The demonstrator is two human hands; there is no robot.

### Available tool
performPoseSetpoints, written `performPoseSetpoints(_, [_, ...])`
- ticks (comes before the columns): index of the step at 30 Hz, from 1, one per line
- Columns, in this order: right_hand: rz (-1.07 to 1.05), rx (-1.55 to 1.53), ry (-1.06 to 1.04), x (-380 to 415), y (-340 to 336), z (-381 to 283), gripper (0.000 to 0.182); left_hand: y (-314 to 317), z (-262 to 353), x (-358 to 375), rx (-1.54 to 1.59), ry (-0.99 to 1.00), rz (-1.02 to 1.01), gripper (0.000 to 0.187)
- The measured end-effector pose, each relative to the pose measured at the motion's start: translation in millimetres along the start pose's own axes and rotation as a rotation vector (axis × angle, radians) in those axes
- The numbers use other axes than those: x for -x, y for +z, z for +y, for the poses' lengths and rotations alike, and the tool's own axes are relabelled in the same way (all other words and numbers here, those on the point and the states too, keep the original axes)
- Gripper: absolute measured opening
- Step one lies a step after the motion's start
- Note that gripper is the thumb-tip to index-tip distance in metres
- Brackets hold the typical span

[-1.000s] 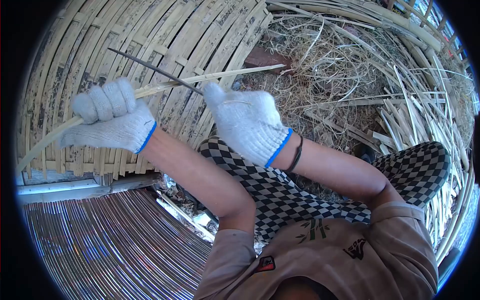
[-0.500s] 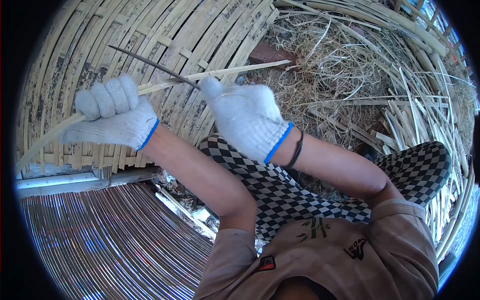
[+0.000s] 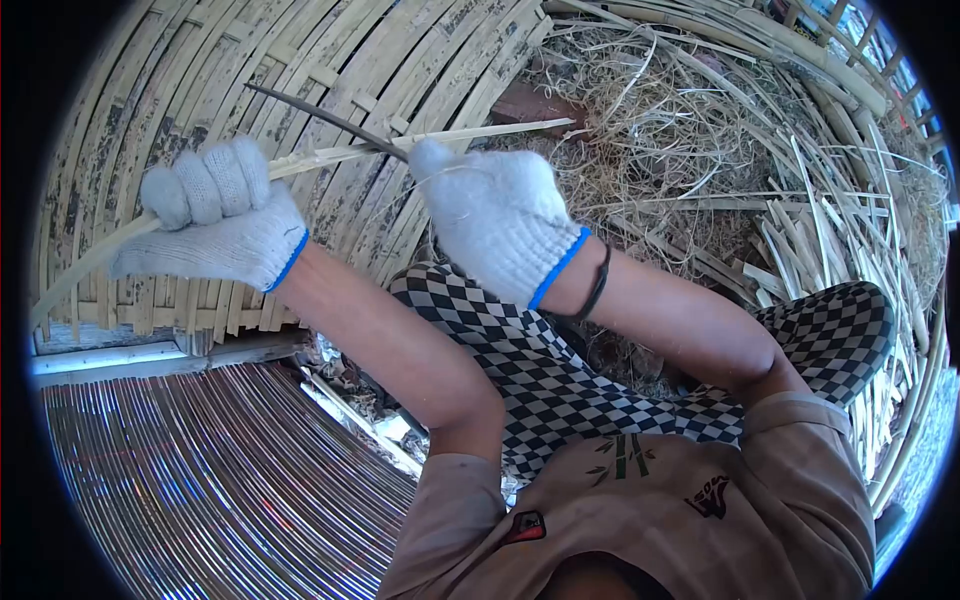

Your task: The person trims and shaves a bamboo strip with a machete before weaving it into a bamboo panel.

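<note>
My left hand (image 3: 222,205), in a white knit glove with a blue cuff, is wrapped around a long pale bamboo strip (image 3: 470,133). The strip runs from the lower left, through the fist, to a tapered end at the upper middle. In a matching glove, my right hand (image 3: 500,215) grips a knife; the handle is hidden in the fist. Its dark, narrow blade (image 3: 325,117) points to the upper left and crosses the strip just beside the glove. A thin curled shaving (image 3: 425,180) hangs near my right thumb.
Woven bamboo matting (image 3: 130,120) lies under and beyond my left hand. Bamboo shavings (image 3: 650,130) cover the ground at upper right, near a reddish-brown block (image 3: 530,110). Split strips (image 3: 800,250) are piled at right. A slatted surface (image 3: 220,470) spreads at lower left.
My right hand and the knife have shifted slightly right along the bamboo strip. My left hand has moved a little up and left, still holding the strip.
</note>
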State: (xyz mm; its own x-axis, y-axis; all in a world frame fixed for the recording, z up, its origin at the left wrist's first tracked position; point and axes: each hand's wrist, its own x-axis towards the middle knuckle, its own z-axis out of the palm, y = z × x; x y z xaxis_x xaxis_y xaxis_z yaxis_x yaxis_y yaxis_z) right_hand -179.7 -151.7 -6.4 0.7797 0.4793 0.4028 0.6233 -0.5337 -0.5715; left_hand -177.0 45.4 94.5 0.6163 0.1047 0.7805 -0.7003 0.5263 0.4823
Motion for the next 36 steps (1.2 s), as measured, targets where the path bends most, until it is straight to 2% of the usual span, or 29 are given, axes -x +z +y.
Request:
performPoseSetpoints(1, [-0.022, 0.097, -0.056, 3.4, -2.2, -5.5, 0.018, -1.3, -1.4, -1.7, -0.011, 0.015, 0.015, 0.076])
performPoseSetpoints(4, [-0.045, 0.059, -0.016, 9.1, -0.3, 15.8, 0.02, 3.7, -4.5, -2.6, 0.078, -0.047, -0.054, 0.076])
performPoseSetpoints(5, [0.085, 0.037, -0.05, 5.8, 28.6, 45.2, 0.021, 0.4, -1.6, 0.2, 0.096, -0.057, -0.061, 0.077])
performPoseSetpoints(7, [-0.06, 0.059, 0.037, 8.7, 27.9, 61.6, 0.023, -1.1, -3.7, -2.6, 0.146, -0.078, -0.099, 0.077])
performPoseSetpoints(8, [0.041, 0.161, -0.019, 11.9, 30.0, 65.9, 0.02, -2.7, -6.3, -6.0, 0.131, -0.06, -0.113, 0.078])
performPoseSetpoints(11, [-0.02, 0.053, 0.052, 21.3, 4.5, 32.3, 0.024, 3.3, -6.5, -6.0, 0.077, -0.061, -0.133, 0.078])
performPoseSetpoints(16, [0.06, -0.082, -0.031, 27.5, -8.3, 8.0, 0.028, 6.2, -10.9, -14.4, 0.083, -0.053, -0.209, 0.076])
performPoseSetpoints(18, [0.07, -0.076, -0.061, 25.3, -11.5, 5.9, 0.028, 4.3, -11.3, -16.4, 0.06, -0.058, -0.223, 0.076])
performPoseSetpoints(20, [0.03, -0.095, 0.036, 17.4, 5.7, 23.8, 0.03, 5.0, -12.4, -16.6, 0.031, -0.051, -0.191, 0.076])
performPoseSetpoints(23, [0.086, -0.054, -0.06, 11.7, 8.1, 29.6, 0.026, -10.3, -4.1, -15.8, 0.027, -0.082, -0.269, 0.073])
performPoseSetpoints(26, [0.041, -0.016, -0.014, 11.3, -3.6, 25.1, 0.021, 3.7, -10.8, -15.3, 0.083, -0.065, -0.196, 0.077])
performPoseSetpoints(28, [-0.03, -0.045, 0.021, 14.2, -7.0, 31.2, 0.021, 14.0, -15.3, -17.6, -0.002, -0.072, -0.182, 0.078])
performPoseSetpoints(29, [-0.022, -0.077, 0.071, 13.0, 9.4, 49.0, 0.022, 18.6, -14.3, -16.1, -0.048, -0.076, -0.168, 0.078])
performPoseSetpoints(31, [-0.027, -0.174, 0.09, 8.0, 15.7, 39.6, 0.022, 5.5, -6.4, -12.0, -0.028, -0.046, -0.098, 0.078])
performPoseSetpoints(33, [-0.039, -0.02, 0.026, 7.7, 1.4, 27.4, 0.023, 2.4, -7.4, -13.2, -0.01, -0.03, -0.08, 0.078])
performPoseSetpoints(36, [-0.067, -0.079, 0.031, 14.9, -7.3, 22.4, 0.022, 7.7, -13.5, -10.7, -0.027, -0.017, -0.067, 0.078])
